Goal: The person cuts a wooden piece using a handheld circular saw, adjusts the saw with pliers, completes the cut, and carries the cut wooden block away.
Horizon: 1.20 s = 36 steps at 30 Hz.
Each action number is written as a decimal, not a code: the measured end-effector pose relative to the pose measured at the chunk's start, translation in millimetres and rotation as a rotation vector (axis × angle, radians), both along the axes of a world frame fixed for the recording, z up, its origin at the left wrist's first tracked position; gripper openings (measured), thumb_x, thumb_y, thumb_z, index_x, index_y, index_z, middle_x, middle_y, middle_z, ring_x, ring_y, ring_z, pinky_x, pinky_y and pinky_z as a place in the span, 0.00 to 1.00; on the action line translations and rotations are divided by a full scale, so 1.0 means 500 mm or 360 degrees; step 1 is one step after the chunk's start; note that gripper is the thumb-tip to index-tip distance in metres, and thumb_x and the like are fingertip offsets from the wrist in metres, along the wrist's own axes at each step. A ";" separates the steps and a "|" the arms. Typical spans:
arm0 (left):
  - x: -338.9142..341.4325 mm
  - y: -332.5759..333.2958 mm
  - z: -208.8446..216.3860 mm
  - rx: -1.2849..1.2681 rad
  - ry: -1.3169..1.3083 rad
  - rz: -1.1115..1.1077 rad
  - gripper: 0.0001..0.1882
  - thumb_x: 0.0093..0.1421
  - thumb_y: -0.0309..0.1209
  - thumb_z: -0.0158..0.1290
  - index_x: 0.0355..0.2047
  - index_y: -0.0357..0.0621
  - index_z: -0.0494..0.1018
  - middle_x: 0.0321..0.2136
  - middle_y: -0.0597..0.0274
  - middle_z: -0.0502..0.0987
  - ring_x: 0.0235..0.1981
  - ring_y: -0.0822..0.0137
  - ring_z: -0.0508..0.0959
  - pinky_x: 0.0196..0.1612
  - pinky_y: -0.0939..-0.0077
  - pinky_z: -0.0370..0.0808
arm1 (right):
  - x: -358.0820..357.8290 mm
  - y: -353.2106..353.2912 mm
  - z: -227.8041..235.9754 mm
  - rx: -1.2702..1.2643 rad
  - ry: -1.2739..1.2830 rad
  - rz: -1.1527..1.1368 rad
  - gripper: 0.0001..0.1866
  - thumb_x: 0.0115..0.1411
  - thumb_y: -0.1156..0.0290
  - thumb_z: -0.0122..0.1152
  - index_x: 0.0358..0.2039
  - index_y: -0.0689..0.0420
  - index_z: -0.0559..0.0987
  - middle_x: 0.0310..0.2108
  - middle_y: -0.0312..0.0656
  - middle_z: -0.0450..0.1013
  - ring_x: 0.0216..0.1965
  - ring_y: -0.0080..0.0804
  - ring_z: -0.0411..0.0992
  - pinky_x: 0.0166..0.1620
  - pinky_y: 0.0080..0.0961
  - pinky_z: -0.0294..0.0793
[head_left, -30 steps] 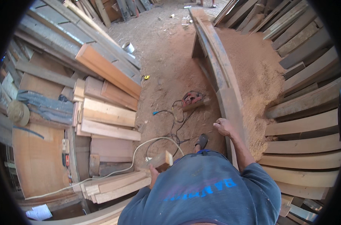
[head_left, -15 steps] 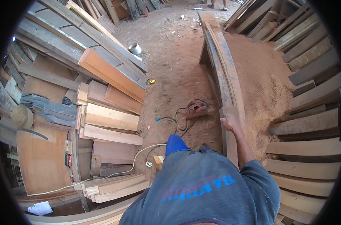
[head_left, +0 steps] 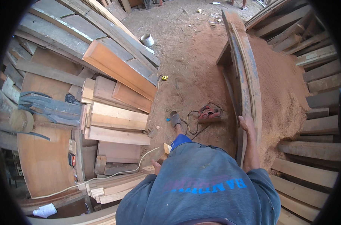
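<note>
My right hand [head_left: 248, 123] is closed on a wooden board [head_left: 241, 147] at the near end of a long plank bench [head_left: 249, 84]. The thumb is on the board's left side; the fingertips are partly hidden. Low on the left, my left hand [head_left: 156, 167] shows only in part beside my shirt. It is closed round a piece of wood [head_left: 166, 149], whose pale end sticks up while my body covers the rest. A red power tool [head_left: 209, 112] with a looped cord lies on the ground left of the bench, near my sandalled foot [head_left: 175, 118].
Stacked boards [head_left: 118, 122] fill the left side, with a pale cable [head_left: 114, 175] running across the lower ones. More planks [head_left: 312, 150] line the right, beside a sawdust heap [head_left: 279, 90]. A yellow tape measure [head_left: 164, 78] and a white bucket [head_left: 147, 39] are farther off.
My right hand and its board look turned, the board now narrower in view. My left hand and its wood have come into clearer sight, and my foot shows ahead. The whole view has shifted.
</note>
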<state>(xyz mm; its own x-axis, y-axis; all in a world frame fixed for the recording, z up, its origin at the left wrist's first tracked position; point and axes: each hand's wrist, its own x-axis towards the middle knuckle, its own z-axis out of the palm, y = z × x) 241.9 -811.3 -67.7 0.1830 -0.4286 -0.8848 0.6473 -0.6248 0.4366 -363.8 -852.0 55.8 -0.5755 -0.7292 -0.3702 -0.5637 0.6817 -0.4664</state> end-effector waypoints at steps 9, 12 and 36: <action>0.095 -0.414 -0.021 0.0047 0.0047 -0.0118 0.41 0.63 0.64 0.41 0.67 0.49 0.60 0.65 0.53 0.65 0.63 0.46 0.67 0.61 0.36 0.65 | 0.030 -0.114 -0.087 0.0950 0.0067 -0.0363 0.32 0.60 0.52 0.61 0.53 0.68 0.78 0.55 0.63 0.73 0.61 0.56 0.70 0.63 0.41 0.69; 0.122 -0.528 -0.016 0.0041 0.0047 -0.0176 0.41 0.63 0.64 0.41 0.67 0.50 0.60 0.65 0.53 0.65 0.64 0.46 0.66 0.61 0.36 0.65 | 0.002 -0.149 -0.136 0.1041 -0.0178 -0.0481 0.33 0.58 0.51 0.62 0.53 0.68 0.78 0.56 0.63 0.72 0.61 0.55 0.70 0.62 0.42 0.69; -0.241 -1.186 -0.074 -0.0097 0.0068 -0.0355 0.42 0.62 0.65 0.39 0.69 0.51 0.57 0.67 0.55 0.62 0.66 0.47 0.63 0.62 0.36 0.64 | -0.158 -0.744 -0.430 0.0224 0.0429 0.1266 0.14 0.58 0.61 0.65 0.28 0.61 0.84 0.21 0.39 0.73 0.25 0.28 0.72 0.28 0.35 0.73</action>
<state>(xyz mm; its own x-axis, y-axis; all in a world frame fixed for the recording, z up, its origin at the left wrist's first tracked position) 121.6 -1404.2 -104.8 0.0406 -0.5070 -0.8610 0.5149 -0.7278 0.4529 -442.8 -1224.2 -159.0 0.0073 -0.9112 -0.4119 -0.9792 0.0770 -0.1878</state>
